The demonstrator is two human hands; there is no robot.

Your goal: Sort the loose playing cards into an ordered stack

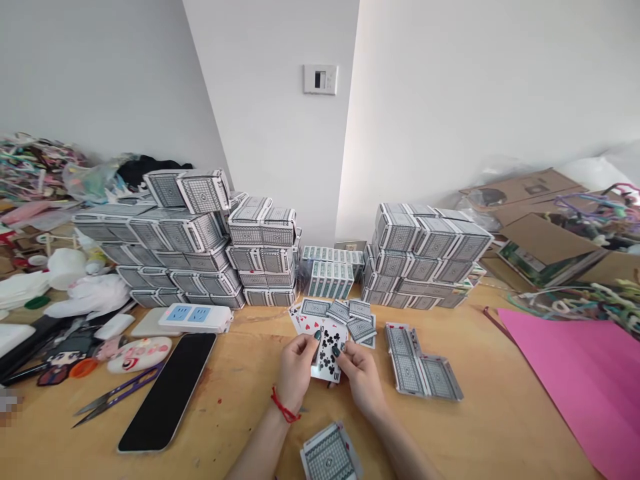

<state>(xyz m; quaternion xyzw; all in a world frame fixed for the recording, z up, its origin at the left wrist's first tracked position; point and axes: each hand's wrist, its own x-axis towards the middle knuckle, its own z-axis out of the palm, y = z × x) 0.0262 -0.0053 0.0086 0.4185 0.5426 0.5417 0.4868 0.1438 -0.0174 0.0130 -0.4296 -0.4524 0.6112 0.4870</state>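
Between my two hands is a ten of clubs playing card point(327, 363), face up, with its edges pinched at left and right. My left hand point(297, 367), with a red string bracelet point(285, 405) at the wrist, has its thumb on the card's left edge. On the right edge, the thumb and fingers of my right hand point(361, 373) are closed. Whether more cards lie under this one I cannot tell. Just beyond are loose cards point(315, 307), some face down, some showing red hearts. Nearer me lies a face-down card pile point(330, 457). Joined card blocks point(417, 363) rest to the right.
Stacked card blocks stand at the left point(200, 233) and right point(425, 260), with card boxes point(330, 279) between them. A phone point(167, 393), purple-handled snips point(120, 393) and a power strip point(195, 317) lie left. Pink paper point(575, 380) covers the right side.
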